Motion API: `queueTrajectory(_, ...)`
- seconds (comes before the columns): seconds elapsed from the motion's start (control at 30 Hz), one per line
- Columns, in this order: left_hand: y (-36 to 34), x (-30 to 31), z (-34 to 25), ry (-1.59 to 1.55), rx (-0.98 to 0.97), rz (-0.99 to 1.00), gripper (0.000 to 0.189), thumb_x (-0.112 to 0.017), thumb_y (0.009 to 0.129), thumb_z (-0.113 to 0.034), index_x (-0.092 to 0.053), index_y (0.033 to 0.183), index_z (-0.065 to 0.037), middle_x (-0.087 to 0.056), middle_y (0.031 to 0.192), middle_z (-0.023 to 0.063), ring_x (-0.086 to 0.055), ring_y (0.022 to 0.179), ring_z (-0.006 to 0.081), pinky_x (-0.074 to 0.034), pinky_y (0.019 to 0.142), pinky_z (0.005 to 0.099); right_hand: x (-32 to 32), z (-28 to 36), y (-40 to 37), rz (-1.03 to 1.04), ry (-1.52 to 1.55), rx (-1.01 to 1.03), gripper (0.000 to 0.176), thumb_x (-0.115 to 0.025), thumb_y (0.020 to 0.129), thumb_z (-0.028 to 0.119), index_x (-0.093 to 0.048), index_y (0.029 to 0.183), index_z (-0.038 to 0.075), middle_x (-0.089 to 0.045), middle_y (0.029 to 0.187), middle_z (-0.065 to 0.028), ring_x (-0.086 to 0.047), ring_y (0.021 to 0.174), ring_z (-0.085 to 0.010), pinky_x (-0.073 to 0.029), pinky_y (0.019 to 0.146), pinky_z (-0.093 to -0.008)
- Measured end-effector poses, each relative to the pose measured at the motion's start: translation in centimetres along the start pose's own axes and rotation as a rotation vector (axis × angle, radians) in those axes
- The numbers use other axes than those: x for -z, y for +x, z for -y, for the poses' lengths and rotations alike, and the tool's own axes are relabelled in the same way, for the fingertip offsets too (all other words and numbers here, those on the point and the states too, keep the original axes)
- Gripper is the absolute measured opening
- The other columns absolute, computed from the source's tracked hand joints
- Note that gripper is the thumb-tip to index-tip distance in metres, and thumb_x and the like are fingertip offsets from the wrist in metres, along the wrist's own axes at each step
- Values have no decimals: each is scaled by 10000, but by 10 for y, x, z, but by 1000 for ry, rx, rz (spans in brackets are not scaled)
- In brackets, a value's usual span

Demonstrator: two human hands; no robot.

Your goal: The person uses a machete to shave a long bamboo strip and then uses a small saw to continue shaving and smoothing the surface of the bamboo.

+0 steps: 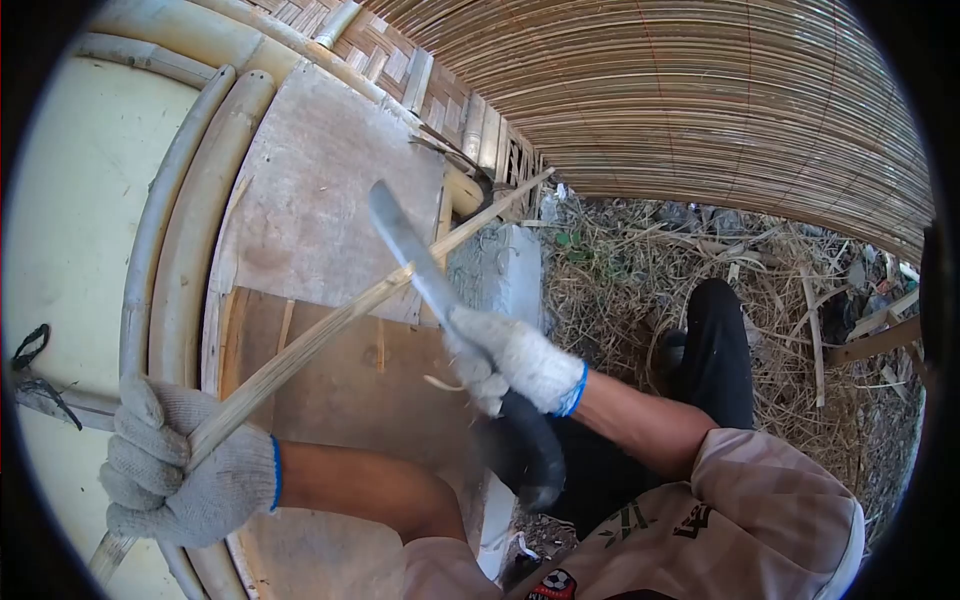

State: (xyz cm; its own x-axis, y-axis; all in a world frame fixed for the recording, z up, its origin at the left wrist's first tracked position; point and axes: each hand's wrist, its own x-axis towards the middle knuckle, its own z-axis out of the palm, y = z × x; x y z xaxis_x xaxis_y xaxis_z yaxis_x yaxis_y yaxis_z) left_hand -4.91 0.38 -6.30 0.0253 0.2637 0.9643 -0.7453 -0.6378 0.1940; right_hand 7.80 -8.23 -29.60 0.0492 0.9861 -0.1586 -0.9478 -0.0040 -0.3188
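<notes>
My left hand [185, 460], in a grey-white knit glove with a blue cuff, is closed around the lower end of a long bamboo strip [330, 328]. The strip slants up to the right across the view. My right hand [515, 360], gloved the same way, grips a machete [395, 225] with a curved black handle end [535, 455] below the fist. Its blade crosses the strip at the upper middle and appears to touch it. A thin curled shaving [443, 384] shows beside my right fingers, slightly blurred.
Worn plywood boards [310, 185] lie beneath the strip, bordered on the left by bamboo poles [200, 230]. A slatted bamboo blind [700, 90] hangs at the upper right. Dry shavings [640, 260] cover the ground beside my dark-trousered leg [715, 350]. Black cord [45, 375] lies far left.
</notes>
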Motion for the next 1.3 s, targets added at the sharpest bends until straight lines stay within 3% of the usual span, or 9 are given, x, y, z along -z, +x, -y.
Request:
queueTrajectory(0.17, -3, 1, 3, -84, 40, 27, 525, -498, 1067, -247, -226, 619, -216, -168, 581, -45, -198, 548, 131, -304, 661, 326, -5, 0, 5, -183, 26, 45, 441, -596, 1059, 504, -592, 896, 94, -584, 617, -41, -502, 375, -138, -413, 325, -293)
queueTrajectory(0.3, -12, -4, 12, 19, -14, -135, 544, -481, 1087, -303, -215, 621, -213, -163, 582, -46, -178, 553, 128, -281, 646, 321, -2, -4, -12, 197, -446, 150, 525, -496, 1088, 546, -602, 978, 43, -620, 684, -77, -566, 455, -162, -482, 406, -317)
queueTrajectory(0.47, -14, -3, 9, -120, 53, -29, 545, -458, 1102, -326, -219, 625, -212, -168, 587, -45, -176, 556, 127, -274, 643, 324, -3, -10, 13, -274, 76, 283, 442, -514, 1104, 475, -585, 915, 81, -546, 630, -21, -503, 445, -132, -436, 399, -286)
queueTrajectory(0.57, -14, 1, 9, -173, 64, 25, 546, -451, 1108, -337, -224, 627, -213, -185, 585, -43, -182, 551, 123, -273, 640, 327, -8, -2, -11, 103, -373, 109, 435, -518, 1104, 467, -583, 910, 83, -553, 632, -30, -502, 442, -135, -443, 400, -298)
queueTrajectory(0.73, -17, 3, 7, -174, 73, 57, 544, -454, 1111, -354, -241, 630, -215, -221, 583, -40, -194, 542, 111, -260, 631, 322, 3, 4, 9, -249, 28, 214, 397, -518, 1111, 427, -563, 902, 93, -518, 595, -15, -459, 392, -128, -406, 358, -302)
queueTrajectory(0.87, -20, -3, 8, -180, 57, 81, 532, -455, 1114, -344, -254, 640, -209, -233, 587, -42, -205, 543, 104, -254, 632, 316, 6, -3, -1, 17, -173, 109, 398, -526, 1106, 439, -548, 869, 120, -499, 582, 0, -445, 391, -118, -403, 359, -295)
queueTrajectory(1.0, -22, -1, 7, -119, 55, 53, 524, -456, 1118, -322, -264, 645, -204, -223, 581, -43, -204, 534, 101, -259, 629, 320, 13, -5, 13, -186, 5, 216, 402, -518, 1107, 444, -550, 873, 119, -518, 595, -2, -462, 404, -107, -393, 362, -278)
queueTrajectory(1.1, -20, -7, 1, -132, 1, -10, 536, -443, 1128, -359, -274, 642, -209, -217, 562, -41, -198, 522, 103, -258, 617, 317, -10, -5, -15, 20, -217, 39, 404, -532, 1100, 452, -543, 849, 135, -522, 610, 11, -452, 406, -93, -388, 362, -272)
queueTrajectory(1.3, -38, -7, 10, -42, 32, -125, 557, -408, 1142, -433, -284, 649, -207, -216, 537, -46, -191, 510, 99, -255, 599, 308, 11, -10, 6, -197, 59, 164, 397, -531, 1101, 452, -599, 915, 109, -540, 626, 12, -469, 423, -99, -398, 385, -273)
